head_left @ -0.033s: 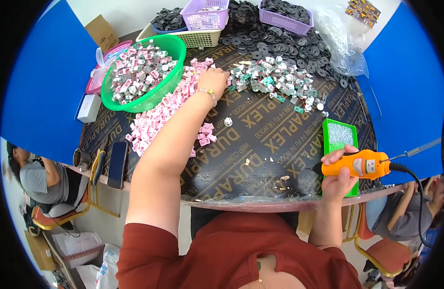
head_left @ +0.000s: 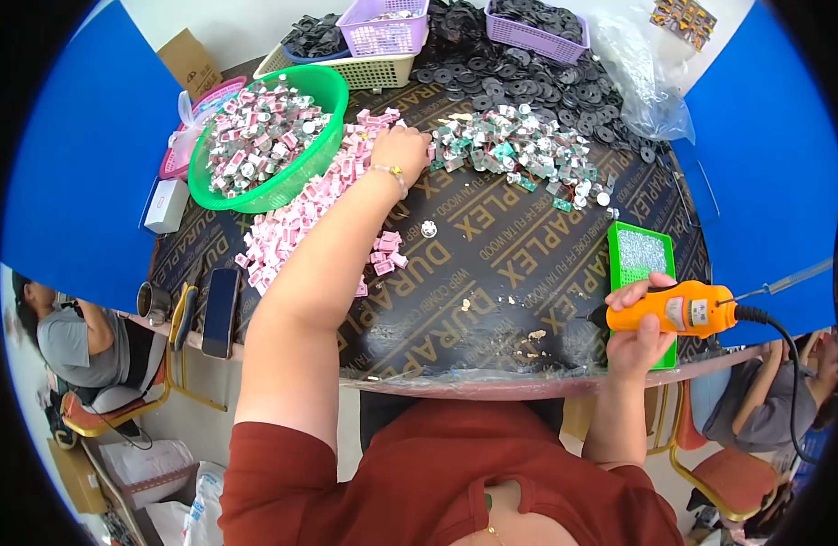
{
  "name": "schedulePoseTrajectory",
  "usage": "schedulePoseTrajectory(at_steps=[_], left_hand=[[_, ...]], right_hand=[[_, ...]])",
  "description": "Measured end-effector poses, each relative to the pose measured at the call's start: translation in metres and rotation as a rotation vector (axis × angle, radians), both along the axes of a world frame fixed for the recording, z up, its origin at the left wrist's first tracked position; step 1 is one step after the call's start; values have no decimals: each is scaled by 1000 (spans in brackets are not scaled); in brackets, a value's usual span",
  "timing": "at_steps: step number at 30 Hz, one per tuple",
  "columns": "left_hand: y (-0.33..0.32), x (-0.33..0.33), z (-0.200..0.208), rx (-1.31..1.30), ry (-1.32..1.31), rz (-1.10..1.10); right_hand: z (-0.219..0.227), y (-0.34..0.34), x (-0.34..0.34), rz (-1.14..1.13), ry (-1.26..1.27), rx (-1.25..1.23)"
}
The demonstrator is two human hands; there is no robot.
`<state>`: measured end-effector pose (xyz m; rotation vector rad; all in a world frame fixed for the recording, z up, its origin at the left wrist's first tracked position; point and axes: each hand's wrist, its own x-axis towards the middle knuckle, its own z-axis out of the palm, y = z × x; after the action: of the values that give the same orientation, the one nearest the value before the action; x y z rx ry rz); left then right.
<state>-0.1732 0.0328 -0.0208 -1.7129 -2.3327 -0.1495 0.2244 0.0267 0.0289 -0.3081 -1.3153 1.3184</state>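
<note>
My left hand (head_left: 402, 151) reaches far across the table, over the top end of a heap of small pink plastic housings (head_left: 302, 217). Its fingers are bent together; a bit of pink shows at the tips, and what they hold is mostly hidden. Beside those fingertips begins a pile of small motors with green circuit boards (head_left: 528, 150). At the right, my right hand (head_left: 642, 318) is wrapped round an orange electric screwdriver (head_left: 676, 310), its dark tip pointing left. Under it lies a green tray of small silvery screws (head_left: 644, 257). One white round part (head_left: 429, 229) sits alone mid-table.
A green basket (head_left: 333, 150) full of pink-and-silver assemblies stands left. Black discs (head_left: 565, 100) and purple baskets (head_left: 537, 38) fill the back. A phone (head_left: 221, 312) and metal cup (head_left: 152, 300) lie front left. Blue panels (head_left: 765, 173) flank the table; a black cord (head_left: 783, 341) hangs right.
</note>
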Motion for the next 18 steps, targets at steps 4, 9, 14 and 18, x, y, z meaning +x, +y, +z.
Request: schedulePoseTrajectory(at_steps=[4,9,14,18], left_hand=[[8,5,-6,-7,-36,-149],[-14,10,-11,147,-28,-309],[-36,44,3,1,-266,-347],[-51,117,13,250,-440,-479]], right_hand=[[1,4,8,-35,-3,-1],[2,11,14,-52,-22,14],[4,11,20,-29,12,-17],[3,13,22,-48,18,-7]])
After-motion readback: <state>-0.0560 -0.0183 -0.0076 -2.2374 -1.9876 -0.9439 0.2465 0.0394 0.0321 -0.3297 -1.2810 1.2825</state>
